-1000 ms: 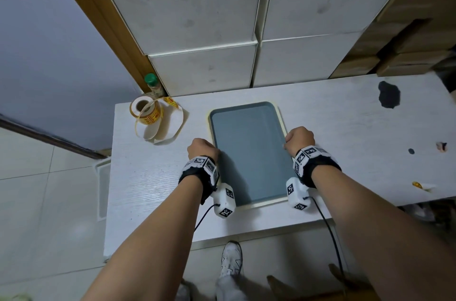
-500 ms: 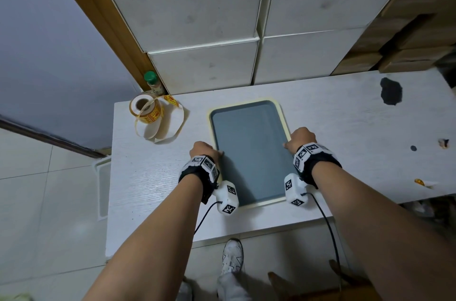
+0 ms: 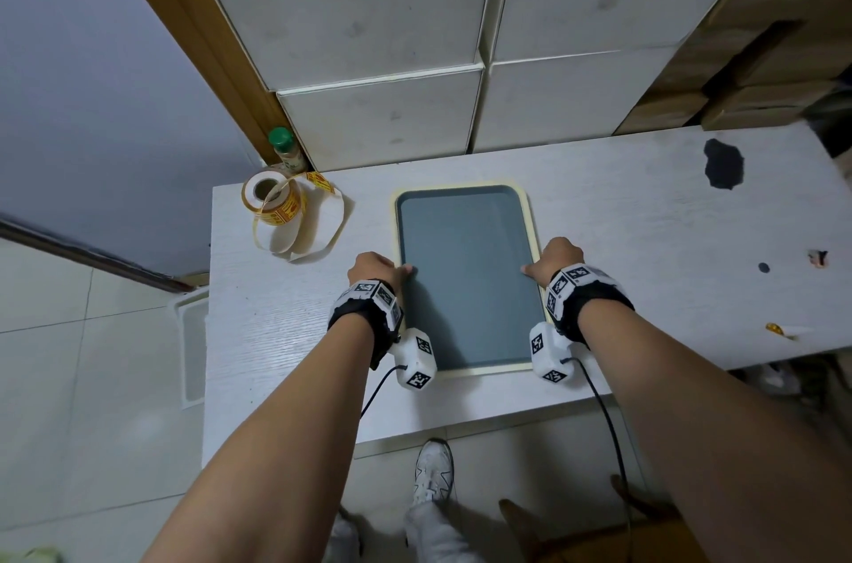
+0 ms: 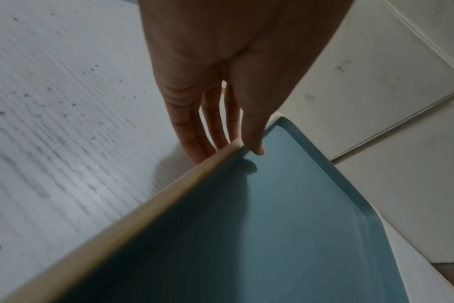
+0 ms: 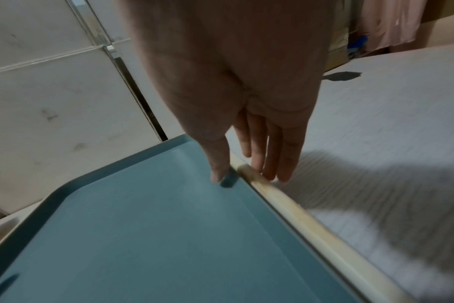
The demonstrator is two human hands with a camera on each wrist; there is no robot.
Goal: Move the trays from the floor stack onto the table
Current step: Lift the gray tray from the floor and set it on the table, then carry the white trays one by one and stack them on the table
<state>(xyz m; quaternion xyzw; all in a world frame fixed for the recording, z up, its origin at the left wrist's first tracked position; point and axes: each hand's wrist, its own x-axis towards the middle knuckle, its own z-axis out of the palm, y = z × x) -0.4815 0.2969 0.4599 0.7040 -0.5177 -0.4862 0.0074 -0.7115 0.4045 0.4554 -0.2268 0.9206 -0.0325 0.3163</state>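
Note:
A blue-grey tray (image 3: pixel 465 281) with a cream edge around it lies lengthwise on the white table (image 3: pixel 286 332). My left hand (image 3: pixel 375 269) holds its left rim and my right hand (image 3: pixel 555 258) its right rim. In the left wrist view the thumb lies over the rim onto the tray (image 4: pixel 272 225) and the fingers reach down outside it, so the left hand (image 4: pixel 231 147) pinches the edge. The right wrist view mirrors this: the right hand (image 5: pixel 246 174) has its thumb inside the tray (image 5: pixel 156 235) and its fingers outside the cream rim. The floor stack is out of view.
A roll of yellow labels (image 3: pixel 272 200) with a loose strip lies left of the tray, a green-capped bottle (image 3: pixel 283 147) behind it. White boxes (image 3: pixel 382 119) stand against the table's far edge, cardboard boxes (image 3: pixel 760 69) at the right. A dark patch (image 3: pixel 724 163) marks the tabletop.
Both thumbs now show over the tray's rims, where earlier the hands looked like closed fists at the edges. The tray and the arms have barely shifted.

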